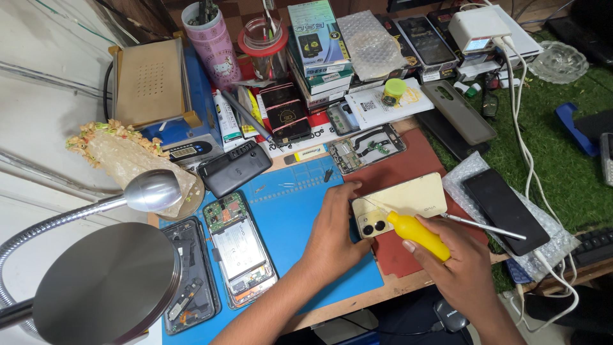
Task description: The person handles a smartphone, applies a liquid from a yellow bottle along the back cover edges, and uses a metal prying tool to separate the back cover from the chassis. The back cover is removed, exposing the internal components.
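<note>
Round grey metal lamp base (105, 281) cut by bottom edge; yellow-handled screwdriver (418, 235) tip too fine to make out; pale gold phone back (408, 203) left edge hidden under left hand (335, 233).

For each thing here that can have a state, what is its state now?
Left hand: pressed on the cream phone.
Right hand: gripping the yellow tool.
Cream phone: back side up, closed.
Yellow tool: tip on the cream phone.
Opened phone: back cover off, board exposed.
Black frame: empty shell, face up.
Dark phone: screen off, on bubble wrap.
Lamp: whether lit, cannot tell.
</note>
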